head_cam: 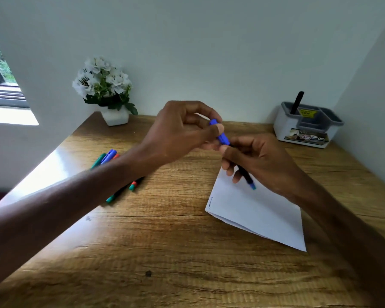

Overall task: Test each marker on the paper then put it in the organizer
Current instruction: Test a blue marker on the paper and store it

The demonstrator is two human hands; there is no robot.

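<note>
Wooden desk (pixel 165 252) nearest, then the paper (pixel 260 214) under the right hand (pixel 265 161) pinching the blue marker (pixel 246 176) — light, stiff, slippery — while the left hand (pixel 178 132) pinches its cap (pixel 220 134).

The blue cap (pixel 220 133) tops a black marker (pixel 245 175) with a blue end. The paper (pixel 258 214) is white with a dark squiggle near its edge. The spare markers (pixel 111 172) show green, blue and orange-red. The desk (pixel 165 252) is brown woodgrain, the organizer (pixel 307 127) white and grey with a yellow label, the flowers (pixel 102 81) white with green leaves.
</note>
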